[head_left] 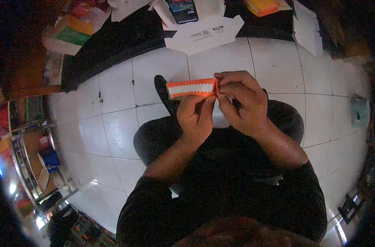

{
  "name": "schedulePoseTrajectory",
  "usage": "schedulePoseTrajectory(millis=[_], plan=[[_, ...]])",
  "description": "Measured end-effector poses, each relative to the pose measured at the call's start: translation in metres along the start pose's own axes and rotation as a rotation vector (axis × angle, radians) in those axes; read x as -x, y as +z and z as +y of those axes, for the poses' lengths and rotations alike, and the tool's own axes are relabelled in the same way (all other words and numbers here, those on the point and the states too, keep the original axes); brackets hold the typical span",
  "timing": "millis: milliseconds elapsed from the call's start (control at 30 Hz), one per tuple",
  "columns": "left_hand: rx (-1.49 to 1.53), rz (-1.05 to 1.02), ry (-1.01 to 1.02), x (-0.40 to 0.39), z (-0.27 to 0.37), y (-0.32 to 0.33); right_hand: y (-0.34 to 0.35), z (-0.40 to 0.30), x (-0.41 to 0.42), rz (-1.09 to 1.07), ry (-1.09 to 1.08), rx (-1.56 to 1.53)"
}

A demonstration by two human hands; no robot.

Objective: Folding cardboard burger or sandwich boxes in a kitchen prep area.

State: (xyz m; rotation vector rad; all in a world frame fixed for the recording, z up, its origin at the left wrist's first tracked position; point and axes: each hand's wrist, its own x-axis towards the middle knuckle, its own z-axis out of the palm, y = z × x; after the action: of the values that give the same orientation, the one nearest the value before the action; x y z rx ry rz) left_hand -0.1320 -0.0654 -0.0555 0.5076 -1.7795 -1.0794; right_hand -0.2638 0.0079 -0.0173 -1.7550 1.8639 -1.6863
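Above my lap I hold a small orange carton [190, 81] printed with a white zigzag, tooth-like pattern. My left hand [194, 117] grips its lower side from beneath, with the thumb near the right end. At that right end, an orange end flap or panel [216, 85] is pinched between the fingers and thumb of my right hand [244, 106]. Whether the end is fully closed cannot be made out, since my fingers cover part of it. The carton lies roughly level, its long side running left to right.
White floor tiles [162, 64] surround my crossed or bent legs [156, 136]. Ahead on a dark surface lie an unfolded white carton [203, 37] bearing print, a phone [183, 10] with its screen lit, and orange-yellow boxes [261, 6]. A metal rack [20, 154] stands left.
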Motion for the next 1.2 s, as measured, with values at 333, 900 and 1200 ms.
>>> schedulePoseTrajectory(millis=[333,900,1200], plan=[[0.081,0.020,-0.021,0.002,-0.005,-0.001,-0.001,0.000,-0.001,-0.050,-0.004,-0.045],[0.450,0.048,-0.385,0.000,-0.001,0.002,0.013,0.004,0.006,0.038,0.001,0.030],[0.471,0.063,-0.326,0.001,-0.009,0.001,0.008,0.004,0.001,0.063,0.133,-0.109]])
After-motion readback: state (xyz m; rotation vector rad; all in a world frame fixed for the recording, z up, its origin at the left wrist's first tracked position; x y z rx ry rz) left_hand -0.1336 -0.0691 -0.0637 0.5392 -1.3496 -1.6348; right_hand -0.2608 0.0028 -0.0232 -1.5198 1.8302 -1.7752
